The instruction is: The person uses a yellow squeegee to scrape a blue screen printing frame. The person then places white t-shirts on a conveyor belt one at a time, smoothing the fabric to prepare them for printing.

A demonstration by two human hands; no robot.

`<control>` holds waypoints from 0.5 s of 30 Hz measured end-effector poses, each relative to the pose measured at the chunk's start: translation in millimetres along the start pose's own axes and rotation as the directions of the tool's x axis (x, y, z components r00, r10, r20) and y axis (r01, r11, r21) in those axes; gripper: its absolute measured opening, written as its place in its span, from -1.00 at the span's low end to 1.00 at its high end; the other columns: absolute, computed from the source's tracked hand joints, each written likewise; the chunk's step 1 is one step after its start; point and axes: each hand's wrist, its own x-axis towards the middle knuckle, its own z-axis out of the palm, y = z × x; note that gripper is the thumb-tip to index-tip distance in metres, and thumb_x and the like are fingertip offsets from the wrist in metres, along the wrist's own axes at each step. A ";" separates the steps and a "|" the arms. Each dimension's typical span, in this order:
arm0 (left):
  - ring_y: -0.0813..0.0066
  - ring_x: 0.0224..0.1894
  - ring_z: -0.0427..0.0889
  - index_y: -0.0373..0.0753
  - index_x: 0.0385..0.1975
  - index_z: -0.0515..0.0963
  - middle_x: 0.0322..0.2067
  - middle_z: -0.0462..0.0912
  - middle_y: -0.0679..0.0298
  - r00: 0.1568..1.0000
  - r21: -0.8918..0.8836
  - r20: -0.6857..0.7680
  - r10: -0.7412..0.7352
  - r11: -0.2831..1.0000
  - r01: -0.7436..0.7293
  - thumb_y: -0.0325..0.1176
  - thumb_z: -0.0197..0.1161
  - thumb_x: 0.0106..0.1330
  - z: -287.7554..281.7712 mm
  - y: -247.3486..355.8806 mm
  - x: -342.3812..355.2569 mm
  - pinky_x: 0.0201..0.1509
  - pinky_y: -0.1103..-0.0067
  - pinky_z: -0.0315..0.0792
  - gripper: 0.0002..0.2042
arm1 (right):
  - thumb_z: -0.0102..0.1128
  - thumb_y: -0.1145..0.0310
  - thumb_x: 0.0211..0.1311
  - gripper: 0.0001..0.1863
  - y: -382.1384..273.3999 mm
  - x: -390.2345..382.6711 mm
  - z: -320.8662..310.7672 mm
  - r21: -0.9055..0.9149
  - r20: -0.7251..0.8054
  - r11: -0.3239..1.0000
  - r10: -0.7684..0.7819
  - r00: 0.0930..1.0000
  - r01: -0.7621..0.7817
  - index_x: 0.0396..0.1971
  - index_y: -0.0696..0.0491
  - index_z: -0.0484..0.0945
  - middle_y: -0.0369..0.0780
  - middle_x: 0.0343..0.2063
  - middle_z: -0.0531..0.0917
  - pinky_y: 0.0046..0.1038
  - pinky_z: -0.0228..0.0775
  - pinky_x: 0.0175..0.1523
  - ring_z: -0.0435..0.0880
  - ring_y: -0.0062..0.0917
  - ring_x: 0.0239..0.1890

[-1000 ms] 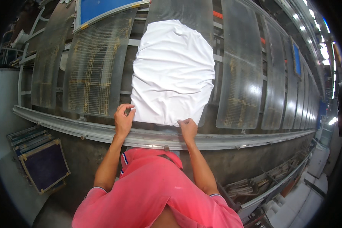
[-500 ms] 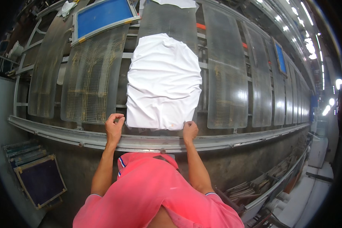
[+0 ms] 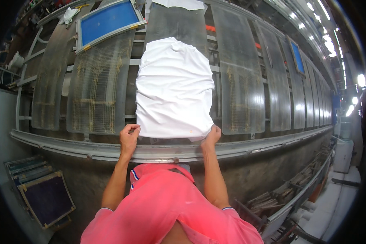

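A white fabric piece (image 3: 174, 89), shaped like a shirt panel, lies wrinkled over a long grey printing board in front of me. My left hand (image 3: 129, 138) is at its near left corner, thumb and fingertips pinched together on the fabric edge. At the near right corner, my right hand (image 3: 211, 136) grips the edge between thumb and fingers. A small orange mark shows near the fabric's front edge, and beneath that edge a strip of the board is visible.
Grey boards (image 3: 240, 93) stand in a row on both sides. A metal rail (image 3: 166, 152) runs before me. A blue screen frame (image 3: 110, 23) rests at upper left, another blue frame (image 3: 297, 57) farther right. Dark framed screens (image 3: 47, 199) lean at lower left.
My left hand has moved right onto the fabric's near left corner. My right hand has moved right, and the near right corner is now drawn outward. The view has shifted slightly.
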 end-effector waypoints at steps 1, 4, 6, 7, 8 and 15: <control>0.71 -0.38 0.48 -0.39 -0.25 0.64 -0.36 0.65 0.36 1.000 -0.047 0.009 -0.009 0.999 0.009 -0.46 0.27 0.27 2.7 0.2 0.9 -0.30 0.69 0.34 -0.85 | 0.06 0.39 0.35 -0.75 -3.3 2.8 1.9 0.118 0.050 0.990 0.074 0.996 -0.079 -0.09 0.24 0.47 -0.15 -0.14 0.58 -0.40 0.38 0.02 0.54 -0.43 -0.10; 0.71 -0.36 0.49 -0.40 -0.24 0.64 -0.37 0.64 0.37 0.997 -0.169 0.058 -0.040 0.984 0.050 -0.46 0.26 0.30 7.4 17.6 12.0 -0.25 0.70 0.36 -0.86 | 0.03 0.41 0.38 -0.74 -34.9 -5.5 20.9 0.181 0.239 0.982 0.006 0.971 -0.051 -0.04 0.24 0.45 -0.15 -0.03 0.58 -0.41 0.38 0.07 0.54 -0.45 -0.07; 0.67 -0.26 0.56 -0.37 -0.21 0.65 -0.31 0.67 0.34 0.993 -0.224 0.111 -0.045 0.972 0.069 -0.40 0.24 0.34 13.5 30.9 25.3 -0.15 0.69 0.40 -0.83 | 0.04 0.42 0.37 -0.74 -50.3 -11.9 40.4 0.153 0.371 0.984 -0.139 0.918 0.087 -0.03 0.23 0.47 -0.14 0.03 0.57 -0.43 0.38 0.07 0.53 -0.48 -0.05; 0.63 -0.18 0.56 -0.37 -0.13 0.62 -0.23 0.66 0.29 0.986 -0.288 0.159 -0.053 0.953 0.098 -0.37 0.21 0.37 18.6 36.8 36.2 -0.10 0.67 0.41 -0.79 | 0.05 0.43 0.36 -0.74 -56.3 -17.8 49.3 0.145 0.431 0.977 -0.206 0.878 0.158 -0.03 0.22 0.48 -0.14 0.07 0.57 -0.44 0.39 0.07 0.53 -0.50 -0.04; 0.58 -0.09 0.57 -0.36 -0.05 0.59 -0.14 0.65 0.24 0.979 -0.347 0.196 -0.059 0.930 0.125 -0.34 0.18 0.40 21.3 40.9 49.5 -0.04 0.65 0.41 -0.75 | 0.05 0.43 0.35 -0.74 -73.9 -38.3 61.3 0.087 0.591 0.978 -0.204 0.780 0.189 -0.03 0.21 0.50 -0.15 0.09 0.57 -0.44 0.39 0.07 0.53 -0.52 -0.04; 0.27 0.34 0.32 -0.28 0.41 0.13 0.37 0.26 0.10 0.871 -0.781 0.487 0.067 0.480 0.400 -0.22 0.02 0.49 30.1 -25.1 150.4 0.39 0.37 0.25 -0.45 | 0.03 0.35 0.31 -0.54 -175.5 -181.2 47.2 0.005 0.890 0.927 0.167 -0.425 0.375 0.20 0.10 0.48 -0.19 -0.21 0.67 -0.46 0.39 0.05 0.58 -0.52 -0.21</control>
